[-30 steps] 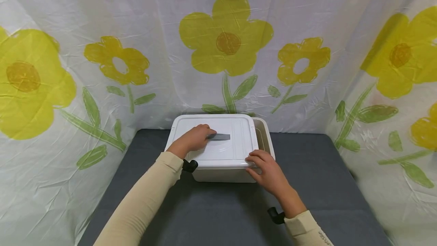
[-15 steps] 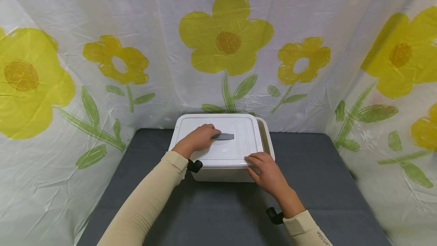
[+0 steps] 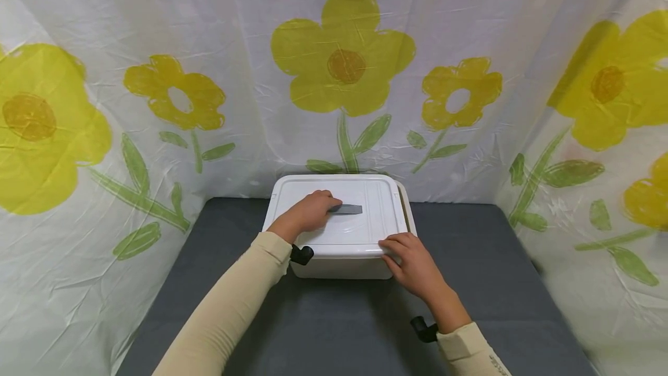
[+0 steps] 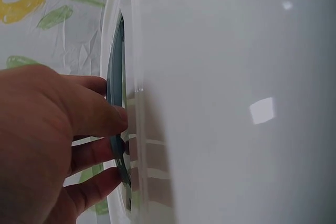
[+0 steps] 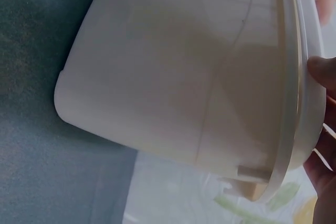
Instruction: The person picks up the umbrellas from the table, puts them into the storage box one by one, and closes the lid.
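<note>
A white lid (image 3: 378, 190) lies over most of a cream-white storage box (image 3: 339, 268), set slightly to the left. At the box's right end a narrow strip of its rim and opening shows. My left hand (image 3: 305, 215) holds the grey strap handle (image 3: 351, 209) on top of the lid; in the left wrist view the thumb and fingers close round this handle (image 4: 115, 72). My right hand (image 3: 416, 266) pinches the lid's front right corner, thumb below and fingers on top. From the right wrist, the lid's edge (image 5: 313, 111) stands just above the box wall (image 5: 173, 77).
The box stands near the back of a dark grey table (image 3: 334, 329). Right behind it hangs a white curtain (image 3: 250, 103) with yellow flowers, which also closes in the left and right sides.
The lid has slid to the right with my left hand on its handle, narrowing the gap at the box's right end. My right hand has stayed near the front right corner.
</note>
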`<state>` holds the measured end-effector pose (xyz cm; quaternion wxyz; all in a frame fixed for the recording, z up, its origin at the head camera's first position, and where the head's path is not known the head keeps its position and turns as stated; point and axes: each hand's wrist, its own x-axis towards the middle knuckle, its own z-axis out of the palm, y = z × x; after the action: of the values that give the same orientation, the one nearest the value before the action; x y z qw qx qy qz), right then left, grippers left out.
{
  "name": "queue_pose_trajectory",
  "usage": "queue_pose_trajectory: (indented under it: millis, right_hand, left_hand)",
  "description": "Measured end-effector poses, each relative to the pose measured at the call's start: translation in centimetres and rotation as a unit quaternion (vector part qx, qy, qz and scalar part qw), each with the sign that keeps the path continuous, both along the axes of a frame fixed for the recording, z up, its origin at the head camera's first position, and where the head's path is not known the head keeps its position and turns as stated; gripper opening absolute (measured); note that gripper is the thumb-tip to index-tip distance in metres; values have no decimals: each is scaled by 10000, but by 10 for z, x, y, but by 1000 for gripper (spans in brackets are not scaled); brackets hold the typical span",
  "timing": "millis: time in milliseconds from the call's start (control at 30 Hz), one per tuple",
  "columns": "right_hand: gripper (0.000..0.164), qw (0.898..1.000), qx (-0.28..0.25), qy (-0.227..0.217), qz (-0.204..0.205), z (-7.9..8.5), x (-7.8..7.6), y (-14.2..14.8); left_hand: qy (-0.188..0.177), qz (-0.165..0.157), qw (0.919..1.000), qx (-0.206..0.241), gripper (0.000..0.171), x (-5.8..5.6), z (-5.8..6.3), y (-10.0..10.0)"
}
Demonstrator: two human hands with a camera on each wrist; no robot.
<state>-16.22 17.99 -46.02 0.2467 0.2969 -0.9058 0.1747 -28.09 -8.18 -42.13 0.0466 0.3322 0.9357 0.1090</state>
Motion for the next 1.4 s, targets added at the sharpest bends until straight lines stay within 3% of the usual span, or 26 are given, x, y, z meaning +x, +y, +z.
queue_pose_trajectory:
  millis: [800,1100,1400]
  right_hand:
    - [30,9996,-259,116,49,-1,2,15]
    - [30,9994,-329,-58,-93,-8,3,23]
    - [29,9986,-512,-101,-21,-14,-2,28]
  left_hand:
    - [50,-80,9999,119,41,-2,-1,12]
    - [104,-141,9998,123,40,-2,-6,18]
    - [-12,17,9997,236,41,-2,-4,20]
